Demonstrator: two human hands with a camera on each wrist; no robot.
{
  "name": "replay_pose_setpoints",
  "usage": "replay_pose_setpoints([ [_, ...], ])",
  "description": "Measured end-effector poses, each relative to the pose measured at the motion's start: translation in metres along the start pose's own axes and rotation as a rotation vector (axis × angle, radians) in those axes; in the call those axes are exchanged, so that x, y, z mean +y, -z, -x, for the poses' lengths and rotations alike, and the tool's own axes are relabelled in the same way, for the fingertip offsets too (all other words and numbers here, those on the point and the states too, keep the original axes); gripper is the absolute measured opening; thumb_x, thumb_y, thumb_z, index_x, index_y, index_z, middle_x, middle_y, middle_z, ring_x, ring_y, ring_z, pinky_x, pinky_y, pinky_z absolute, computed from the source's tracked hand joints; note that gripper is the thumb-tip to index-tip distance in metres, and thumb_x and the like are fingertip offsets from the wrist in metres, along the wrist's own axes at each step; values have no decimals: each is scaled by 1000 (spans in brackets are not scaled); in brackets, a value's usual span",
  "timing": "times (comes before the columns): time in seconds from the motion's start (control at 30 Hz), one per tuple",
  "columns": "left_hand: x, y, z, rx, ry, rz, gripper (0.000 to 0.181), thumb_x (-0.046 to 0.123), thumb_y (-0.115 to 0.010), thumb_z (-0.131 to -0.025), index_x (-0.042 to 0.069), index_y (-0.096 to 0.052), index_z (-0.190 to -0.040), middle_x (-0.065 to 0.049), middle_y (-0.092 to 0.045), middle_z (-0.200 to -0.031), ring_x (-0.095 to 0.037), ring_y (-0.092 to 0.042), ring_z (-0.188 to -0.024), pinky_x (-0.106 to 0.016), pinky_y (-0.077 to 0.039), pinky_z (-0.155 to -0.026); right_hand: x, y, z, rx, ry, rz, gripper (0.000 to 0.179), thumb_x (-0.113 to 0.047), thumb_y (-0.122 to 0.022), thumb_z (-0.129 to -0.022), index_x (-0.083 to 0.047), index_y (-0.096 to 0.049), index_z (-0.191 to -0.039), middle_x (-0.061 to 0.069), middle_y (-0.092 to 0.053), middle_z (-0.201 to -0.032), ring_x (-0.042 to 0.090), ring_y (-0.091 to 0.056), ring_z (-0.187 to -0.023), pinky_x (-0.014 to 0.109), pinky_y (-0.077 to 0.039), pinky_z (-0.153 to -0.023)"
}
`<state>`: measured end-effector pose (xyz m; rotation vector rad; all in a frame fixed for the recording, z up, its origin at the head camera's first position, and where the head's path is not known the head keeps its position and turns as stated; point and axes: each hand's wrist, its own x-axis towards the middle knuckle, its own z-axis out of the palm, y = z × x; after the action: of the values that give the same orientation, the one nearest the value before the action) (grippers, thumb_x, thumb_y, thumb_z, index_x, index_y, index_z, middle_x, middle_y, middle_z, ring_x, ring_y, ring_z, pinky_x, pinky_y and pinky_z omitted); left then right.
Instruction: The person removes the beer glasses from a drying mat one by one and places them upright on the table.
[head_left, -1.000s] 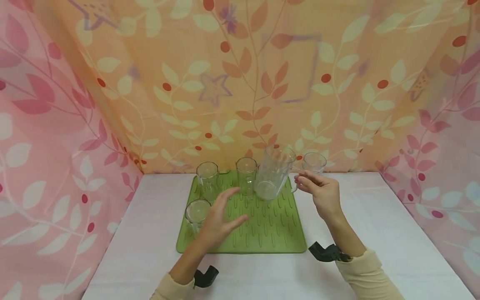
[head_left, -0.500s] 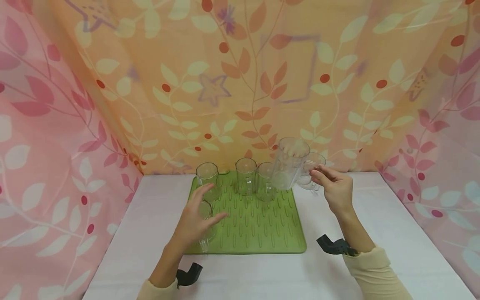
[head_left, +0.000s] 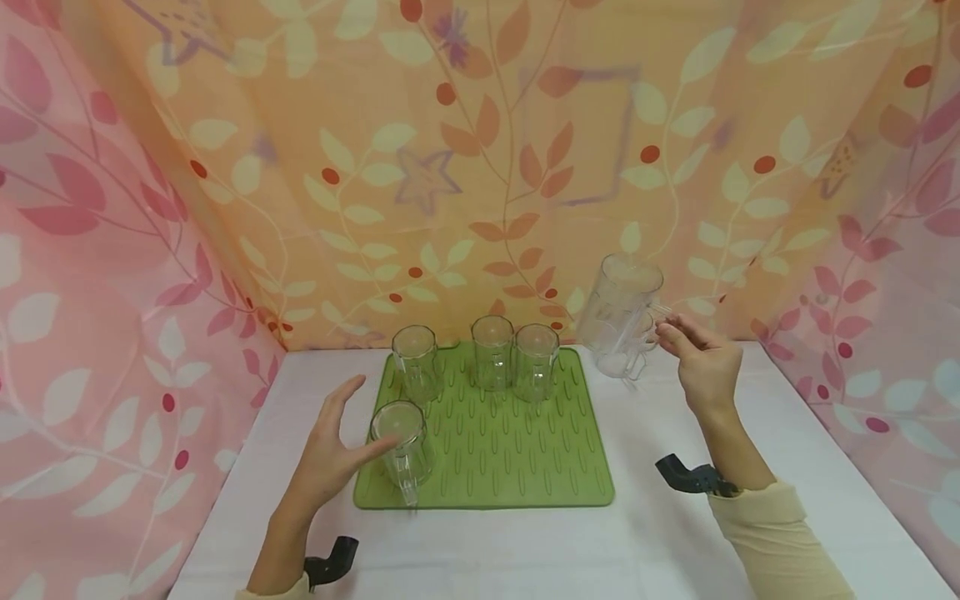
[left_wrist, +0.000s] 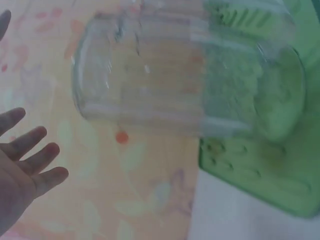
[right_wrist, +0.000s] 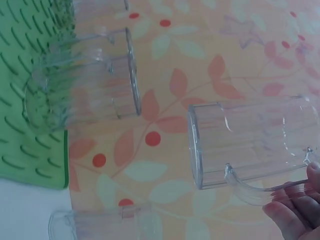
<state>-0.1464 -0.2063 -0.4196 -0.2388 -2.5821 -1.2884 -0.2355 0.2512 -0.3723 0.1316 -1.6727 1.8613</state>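
My right hand (head_left: 708,367) pinches the handle of a clear mug (head_left: 618,304), which hangs tilted above the table's back right. In the right wrist view, fingers (right_wrist: 287,217) curl round the handle of this mug. My left hand (head_left: 322,454) is empty, thumb and fingers spread apart. Its thumb overlaps the near left clear mug (head_left: 408,462) in the head view. That mug stands on the green ribbed mat (head_left: 525,475), its handle toward me. The left wrist view shows straight fingers (left_wrist: 37,157) beside a large blurred clear mug (left_wrist: 165,75).
Along the mat's back stand more clear mugs: a left one (head_left: 416,367), a middle one (head_left: 492,354) and a right one (head_left: 536,362). Another clear mug (head_left: 642,354) on the white table (head_left: 540,554) is partly hidden behind the held one. Patterned cloth (head_left: 480,167) walls the back and sides.
My right hand has carried the mug rightward and up, off the mat's back right corner. My left hand has drawn away leftward, uncovering more of the mat and the near left mug.
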Motion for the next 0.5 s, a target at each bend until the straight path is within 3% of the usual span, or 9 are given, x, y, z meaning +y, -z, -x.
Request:
replay_pose_setpoints([
  [0.2, -21, 10, 6, -59, 139, -15, 102, 33, -83, -76, 16, -21, -155, -18, -23, -159, -45, -19, -146, -77, -23, -106, 5, 10, -9, 82, -15, -17, 36, 9, -72, -81, 23, -60, -111, -7, -76, -81, 2, -72, -71, 17, -57, -66],
  [0.5, -47, 15, 14, -134, 216, -46, 107, 32, -83, -76, 10, -15, -155, -25, -18, -159, -51, -18, -144, -77, -24, -105, 12, 29, -25, 187, -21, -29, 31, 9, -73, -79, 13, -67, -109, -6, -76, -79, 2, -72, -67, 16, -56, -64],
])
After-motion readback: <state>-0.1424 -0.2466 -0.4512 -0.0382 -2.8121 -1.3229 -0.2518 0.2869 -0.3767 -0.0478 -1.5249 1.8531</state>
